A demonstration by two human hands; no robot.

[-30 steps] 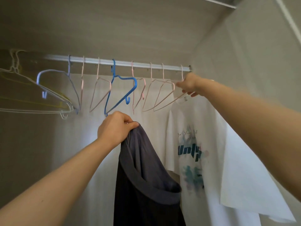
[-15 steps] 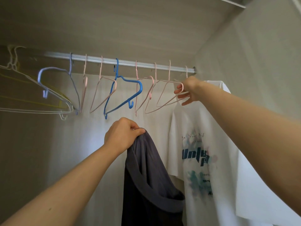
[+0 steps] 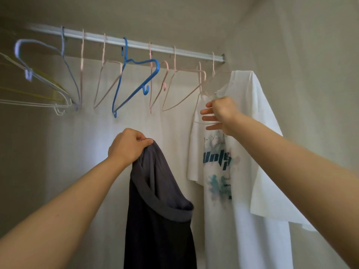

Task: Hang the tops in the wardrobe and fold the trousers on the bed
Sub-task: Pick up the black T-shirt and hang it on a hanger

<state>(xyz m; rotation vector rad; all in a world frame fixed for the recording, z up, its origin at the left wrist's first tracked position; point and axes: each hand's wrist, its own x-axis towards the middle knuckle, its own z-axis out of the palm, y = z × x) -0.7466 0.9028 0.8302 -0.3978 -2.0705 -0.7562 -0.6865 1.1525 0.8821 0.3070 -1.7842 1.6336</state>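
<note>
Your left hand (image 3: 129, 145) is closed in a fist on the grey top (image 3: 157, 200), bunching it at the collar so it hangs limp below the rail (image 3: 136, 45). Your right hand (image 3: 219, 113) pinches a thin pale hanger (image 3: 202, 98) between thumb and forefinger, the other fingers spread loose. That hanger sits just below the rail, apparently clear of it, in front of the white tee (image 3: 242, 152) already hung at the rail's right end. The grey top looks soft, light and floppy, so it will sag wherever you let go. Keep hold at the neckline and feed the hanger's shoulders in through it. The wire hanger probably bends and swings easily; grip it near the hook.
</note>
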